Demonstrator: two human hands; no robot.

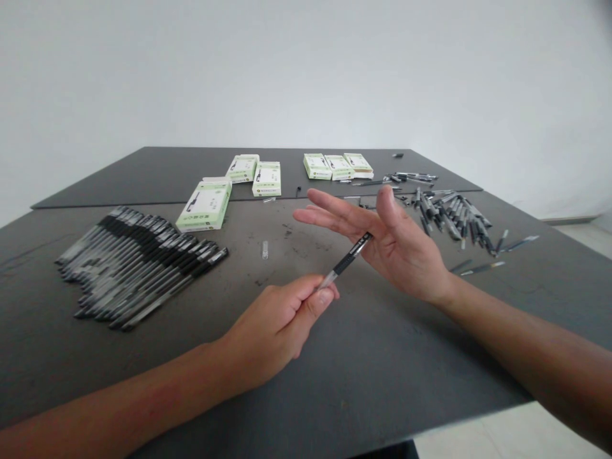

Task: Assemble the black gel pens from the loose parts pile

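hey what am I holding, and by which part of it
A pen: the left hand grips it by its clear section, leaving the dark end sticking out. That end appears to touch the open right hand.

ok so here's my count: two hands, one left hand [282,328] and one right hand [404,252], with one pen [350,256] between them. One dark surface [344,382] under everything. Six green-and-white boxes [205,205], three toward the left and three further right. One flat batch of pens [148,258] on the left, well over ten but they overlap too much for an exact number. One messy heap of pens [454,213] on the right, too tangled to count. Plus at least two little clear pieces [264,249]
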